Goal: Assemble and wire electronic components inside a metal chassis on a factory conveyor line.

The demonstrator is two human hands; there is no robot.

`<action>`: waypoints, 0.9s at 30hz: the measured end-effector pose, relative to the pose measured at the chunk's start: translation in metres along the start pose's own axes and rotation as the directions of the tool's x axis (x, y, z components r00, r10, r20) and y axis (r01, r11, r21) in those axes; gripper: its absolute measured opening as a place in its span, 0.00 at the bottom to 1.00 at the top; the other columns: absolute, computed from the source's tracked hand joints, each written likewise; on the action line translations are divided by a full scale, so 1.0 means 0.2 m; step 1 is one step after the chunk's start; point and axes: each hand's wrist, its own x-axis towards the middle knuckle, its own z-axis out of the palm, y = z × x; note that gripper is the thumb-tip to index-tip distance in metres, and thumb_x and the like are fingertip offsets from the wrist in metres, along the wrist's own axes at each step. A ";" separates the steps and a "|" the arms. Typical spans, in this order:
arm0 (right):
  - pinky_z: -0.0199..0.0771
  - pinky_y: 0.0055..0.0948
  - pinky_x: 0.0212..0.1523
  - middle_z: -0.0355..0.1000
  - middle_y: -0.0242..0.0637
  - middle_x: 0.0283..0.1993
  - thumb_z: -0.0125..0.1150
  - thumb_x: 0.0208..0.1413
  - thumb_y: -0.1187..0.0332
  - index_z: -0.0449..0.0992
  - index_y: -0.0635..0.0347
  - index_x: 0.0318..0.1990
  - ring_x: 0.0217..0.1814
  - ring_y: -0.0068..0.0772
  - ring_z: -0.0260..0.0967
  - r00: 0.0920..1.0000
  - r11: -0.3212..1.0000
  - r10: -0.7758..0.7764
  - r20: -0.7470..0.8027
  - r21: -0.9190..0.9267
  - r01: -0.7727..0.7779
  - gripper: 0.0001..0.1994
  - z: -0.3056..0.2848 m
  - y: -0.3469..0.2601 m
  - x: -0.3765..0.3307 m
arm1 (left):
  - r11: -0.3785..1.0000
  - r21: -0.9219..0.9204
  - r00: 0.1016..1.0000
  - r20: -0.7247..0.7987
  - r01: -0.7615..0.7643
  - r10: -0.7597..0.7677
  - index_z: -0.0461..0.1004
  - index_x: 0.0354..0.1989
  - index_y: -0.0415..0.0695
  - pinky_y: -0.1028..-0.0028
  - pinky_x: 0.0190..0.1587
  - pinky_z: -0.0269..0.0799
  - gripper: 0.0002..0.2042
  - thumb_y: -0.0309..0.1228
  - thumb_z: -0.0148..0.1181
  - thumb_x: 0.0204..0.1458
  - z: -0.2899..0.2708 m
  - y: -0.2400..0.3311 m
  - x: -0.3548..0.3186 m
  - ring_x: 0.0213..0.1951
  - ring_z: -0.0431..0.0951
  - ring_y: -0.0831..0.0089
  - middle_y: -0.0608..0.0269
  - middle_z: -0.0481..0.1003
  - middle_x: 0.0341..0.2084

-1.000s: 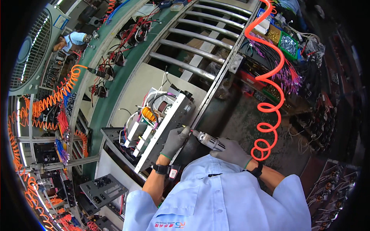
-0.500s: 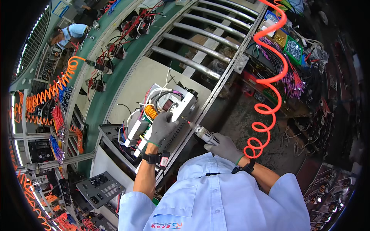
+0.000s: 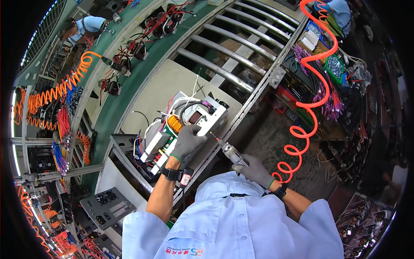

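We look down on our own two grey-gloved hands at an assembly line. Our left hand [image 3: 188, 141] lies spread and pressed flat on an open white metal electronics chassis [image 3: 183, 129], which sits on a pale beige board surface [image 3: 172, 86] just in front of us, left of centre. Inside the chassis we see an orange-wound copper coil [image 3: 174, 123], a green circuit board and loops of white and black wire. Our right hand [image 3: 255, 170] is wrapped tightly around a silver pneumatic screwdriver [image 3: 230, 152], fed by a coiled orange air hose [image 3: 308, 95] that rises to the far right. The driver's thin bit points left at the near right edge of the chassis, close beside our left fingers.

We judge the step to be fastening a screw into the chassis wall. The next move seems to call for a steady left hand and the bit kept square on the screw head. Far off to the left, another person in a blue shirt [image 3: 84, 26] works.
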 end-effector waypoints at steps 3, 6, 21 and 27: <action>0.71 0.33 0.31 0.72 0.38 0.28 0.67 0.50 0.52 0.74 0.64 0.43 0.28 0.30 0.71 0.997 0.996 0.060 0.042 0.060 -0.062 0.23 -0.02 -0.09 -0.04 | 0.999 -0.024 0.998 -0.037 -0.042 0.042 0.75 0.28 0.34 0.73 0.27 0.63 0.12 0.31 0.67 0.40 0.01 -0.03 -0.01 0.23 0.65 0.79 0.67 0.68 0.19; 0.68 0.29 0.27 0.70 0.34 0.26 0.66 0.51 0.52 0.74 0.62 0.42 0.25 0.25 0.68 0.988 0.986 0.120 0.098 0.107 -0.130 0.22 -0.04 -0.12 -0.04 | 0.999 -0.001 0.998 -0.057 -0.032 0.032 0.75 0.27 0.35 0.73 0.27 0.63 0.12 0.31 0.67 0.39 0.01 0.00 -0.01 0.23 0.65 0.79 0.68 0.68 0.18; 0.72 0.39 0.40 0.75 0.49 0.36 0.68 0.48 0.52 0.75 0.63 0.43 0.38 0.46 0.75 0.994 0.994 -0.090 -0.067 -0.064 0.086 0.24 0.00 0.01 -0.01 | 0.997 0.058 0.999 -0.022 0.048 -0.047 0.78 0.40 0.34 0.69 0.37 0.72 0.19 0.35 0.66 0.40 0.04 -0.07 0.00 0.32 0.78 0.67 0.52 0.78 0.29; 0.73 0.39 0.40 0.75 0.48 0.36 0.67 0.46 0.50 0.74 0.65 0.43 0.39 0.47 0.75 0.981 0.982 -0.180 -0.072 -0.073 0.174 0.26 -0.04 0.12 -0.04 | 0.987 0.037 0.986 -0.037 -0.158 0.160 0.72 0.54 0.39 0.70 0.49 0.74 0.26 0.29 0.67 0.43 0.03 -0.04 -0.01 0.45 0.77 0.69 0.57 0.77 0.45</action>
